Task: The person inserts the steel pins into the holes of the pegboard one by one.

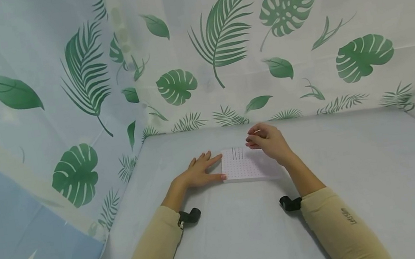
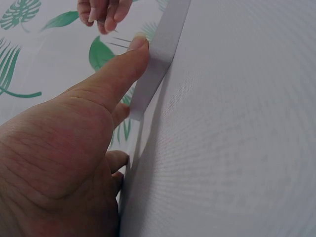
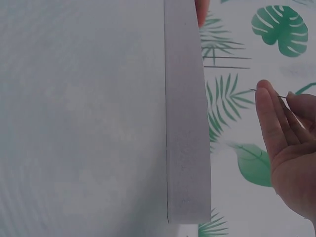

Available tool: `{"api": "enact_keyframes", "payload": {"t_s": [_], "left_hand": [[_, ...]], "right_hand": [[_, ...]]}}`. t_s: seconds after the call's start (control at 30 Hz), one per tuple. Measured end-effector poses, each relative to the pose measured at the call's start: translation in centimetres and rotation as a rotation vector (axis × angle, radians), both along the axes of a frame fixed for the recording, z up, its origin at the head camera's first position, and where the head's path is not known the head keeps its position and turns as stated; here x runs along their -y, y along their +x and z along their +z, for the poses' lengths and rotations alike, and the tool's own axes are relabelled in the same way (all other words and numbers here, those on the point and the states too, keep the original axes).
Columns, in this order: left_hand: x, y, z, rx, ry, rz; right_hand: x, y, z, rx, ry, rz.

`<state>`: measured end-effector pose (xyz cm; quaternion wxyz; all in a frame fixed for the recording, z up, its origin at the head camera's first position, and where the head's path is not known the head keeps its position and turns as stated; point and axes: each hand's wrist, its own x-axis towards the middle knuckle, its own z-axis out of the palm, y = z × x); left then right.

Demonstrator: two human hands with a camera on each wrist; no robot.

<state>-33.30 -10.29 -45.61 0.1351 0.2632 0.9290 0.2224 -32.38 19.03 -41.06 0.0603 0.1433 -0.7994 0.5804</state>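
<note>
Leaf-printed cloth (image 1: 305,81) is hung along the left and far sides of a pale tabletop (image 1: 228,242). At left, the edge of a white pegboard (image 1: 243,171) is touched by the spread, fairly straight fingers of the left hand (image 1: 197,176); since bracing is given on that side only, the board could be twisted or slid by a push farther right. Toward the board's far left part, four standing pins (image 1: 236,154) could be knocked askew if they were brushed by a sleeve or knuckle. At right, a thin dark pin (image 3: 281,97) is pinched above the board between thumb and fingers of the right hand (image 1: 267,140); being so slender, it could be rolled or dropped, and a hole could be missed.

On the tabletop between the hands, the board is seen as a flat, thick-sided rectangle, its top covered with rows of small pinkish dots, apparently holes.
</note>
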Motion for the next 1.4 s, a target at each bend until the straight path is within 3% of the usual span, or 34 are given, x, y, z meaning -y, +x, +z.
{"api": "enact_keyframes", "payload": {"t_s": [0.37,0.63,0.8,1.07,1.4], "left_hand": [[0.0,0.1,0.1,-0.001,0.001,-0.003],[0.1,0.0,0.0,-0.017,0.0,-0.003],[0.0,0.1,0.1,-0.014,-0.002,0.0],[0.0,0.3,0.1,-0.007,-0.012,-0.002],[0.0,0.2,0.1,-0.005,0.001,-0.007]], "right_hand": [[0.9,-0.2,-0.5,0.051,0.067,0.038],[1.2,-0.3,-0.6,0.007,0.16,-0.024],[0.9,-0.1,-0.6,0.023,0.175,-0.04],[0.8,-0.2,-1.2,0.073,0.245,0.014],[1.0,-0.2,-1.2,0.03,0.289,0.027]]}}
